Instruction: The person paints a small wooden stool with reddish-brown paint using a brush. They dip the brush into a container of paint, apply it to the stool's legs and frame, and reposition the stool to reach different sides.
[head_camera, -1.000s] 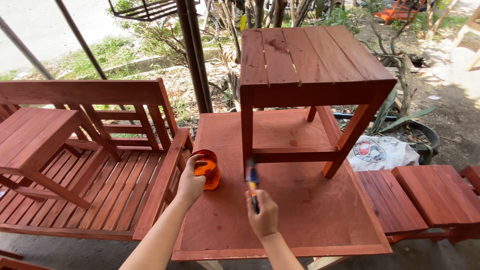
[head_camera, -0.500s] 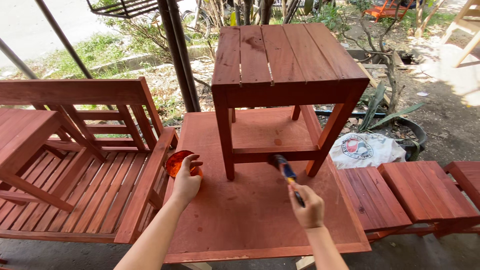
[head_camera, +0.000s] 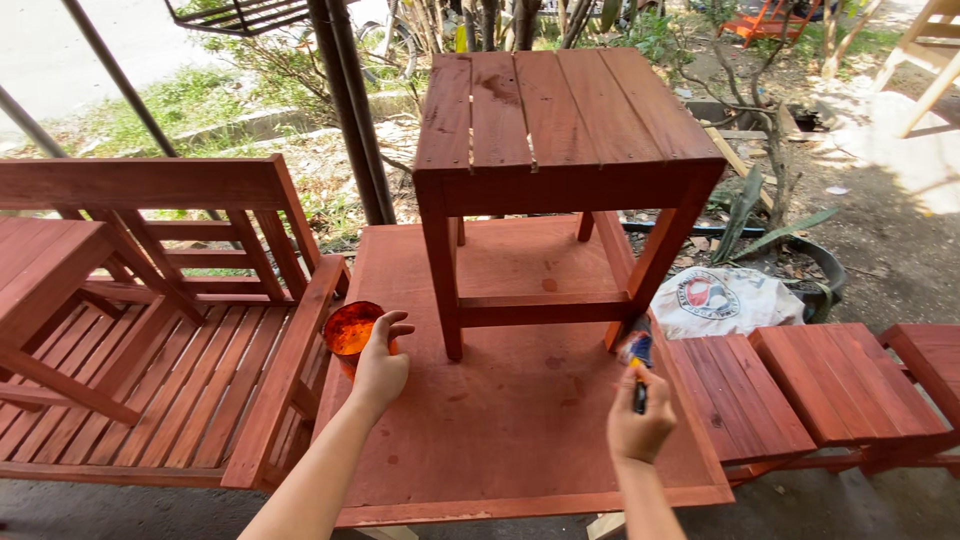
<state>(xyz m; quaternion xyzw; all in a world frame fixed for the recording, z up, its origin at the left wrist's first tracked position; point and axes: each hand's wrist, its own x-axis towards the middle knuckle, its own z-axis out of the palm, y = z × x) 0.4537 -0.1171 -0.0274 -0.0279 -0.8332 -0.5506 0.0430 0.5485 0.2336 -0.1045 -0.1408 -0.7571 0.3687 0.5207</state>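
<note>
Orange cup (head_camera: 351, 330), upright; raised brush (head_camera: 638, 362)

Both forearms are bare all the way down to the bottom edge of the frame, so no sleeves, cuffs or gloves show anywhere. The left hand (head_camera: 378, 368), lower middle-left of the frame, has no ring, watch or bracelet that I can make out, and its fingers are uncovered right to the tips. Same deal for the right hand (head_camera: 640, 428), lower middle-right: plain wrist, nothing strapped, taped or worn on it, and no clothing in view at all.
</note>
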